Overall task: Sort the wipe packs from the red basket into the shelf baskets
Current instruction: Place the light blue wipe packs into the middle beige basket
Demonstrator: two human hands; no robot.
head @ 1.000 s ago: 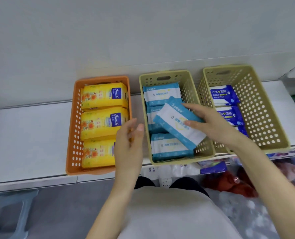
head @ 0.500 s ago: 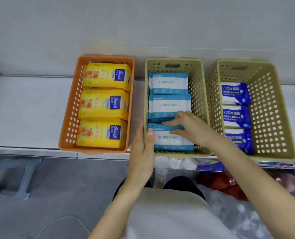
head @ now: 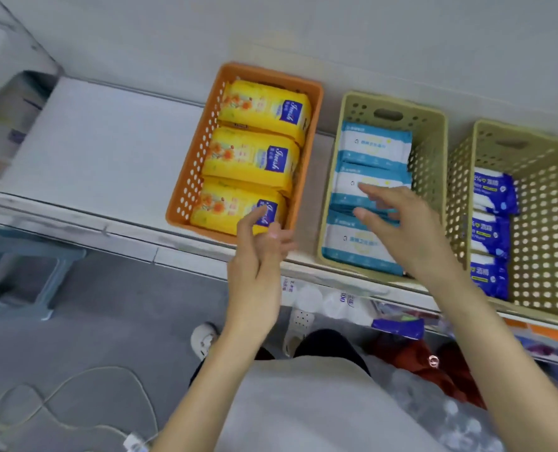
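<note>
Three baskets stand on the white shelf (head: 101, 151). The orange basket (head: 192, 181) holds three yellow wipe packs (head: 254, 158). The middle beige basket (head: 430, 151) holds three light-blue and white packs (head: 375, 148) in a row. The right beige basket (head: 544, 223) holds dark-blue packs (head: 491, 230) along its left side. My right hand (head: 401, 230) hovers over the middle basket, fingers spread and relaxed, holding nothing. My left hand (head: 258, 256) is raised in front of the orange basket's near corner, fingers loose, empty. The red basket is not clearly visible.
A lower shelf under the baskets shows mixed goods, white packets (head: 316, 301), a blue pack (head: 398, 327) and something red (head: 414, 363). A grey-blue stool (head: 20, 272) stands at the left on the grey floor. A white cable (head: 75, 402) lies on the floor.
My right hand has let go of the light-blue pack, which now lies at the front of the middle basket, and has lifted. My left hand moved away from that basket's edge. The view swung left.
</note>
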